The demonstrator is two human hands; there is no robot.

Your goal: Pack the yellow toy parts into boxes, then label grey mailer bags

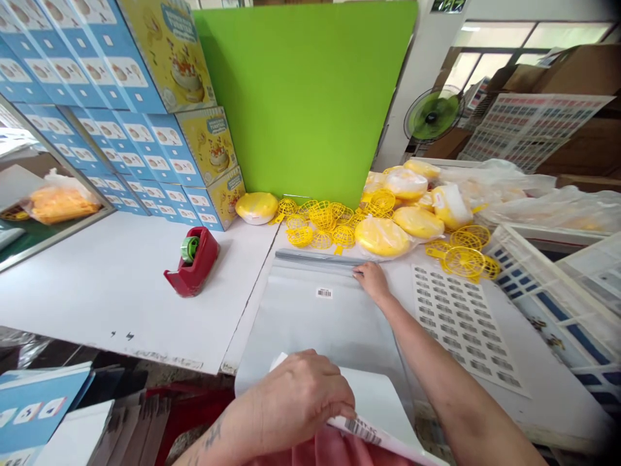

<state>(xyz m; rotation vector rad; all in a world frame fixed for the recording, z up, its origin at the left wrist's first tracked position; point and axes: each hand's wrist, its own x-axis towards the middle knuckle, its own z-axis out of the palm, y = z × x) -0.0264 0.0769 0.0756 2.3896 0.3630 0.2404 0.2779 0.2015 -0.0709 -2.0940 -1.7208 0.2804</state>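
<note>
A stack of grey plastic bags [295, 317] lies flat on the table in front of me and reaches over its near edge. A small white barcode sticker [324, 293] sits on the top bag's upper part. My right hand [372, 281] pinches the bag's far right edge, at the folded strip. Closer to my body, my left hand [310, 388] is closed on a white label sheet [383, 395], curled over so that a printed barcode shows at its near edge. The left fingertips are partly hidden.
Left stands a red tape dispenser [196, 262] before stacked blue boxes [165, 149]. Yellow plastic baskets [323, 220] and wrapped yellow parts [383, 234] line the green board [305, 97]. A barcode sheet [466, 323] and a white crate [543, 291] lie to the right.
</note>
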